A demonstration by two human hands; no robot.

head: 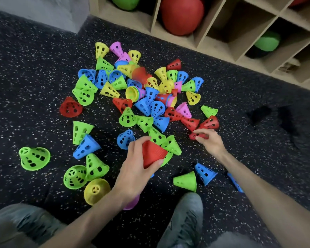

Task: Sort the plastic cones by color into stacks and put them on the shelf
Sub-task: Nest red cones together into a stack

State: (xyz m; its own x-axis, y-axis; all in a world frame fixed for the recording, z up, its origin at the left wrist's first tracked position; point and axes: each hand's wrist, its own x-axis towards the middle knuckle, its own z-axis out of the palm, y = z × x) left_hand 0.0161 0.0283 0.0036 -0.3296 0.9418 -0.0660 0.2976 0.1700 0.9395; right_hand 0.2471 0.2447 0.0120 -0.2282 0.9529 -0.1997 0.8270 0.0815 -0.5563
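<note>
The likeliest slip from here was the nested stack of red cones (153, 154) sliding apart or tipping out of the left hand (134, 171), since that hand held it only from the side, thumb on the near wall and fingers curled over the narrow top, the wide mouth turned toward the right. A second risk lay with the right hand (207, 138): its fingertips pinched a single red cone (197, 135) lying on the speckled floor (34, 86), and two more red cones touched just beyond those fingertips, so a careless lift could have dragged a neighbour along. Green cones crowded directly behind the left fingers, touching the stack, and could be knocked. The pinched cone lay well apart from the stack's mouth. The cubby shelf (200, 45) stood far beyond both hands, no cones in it.
</note>
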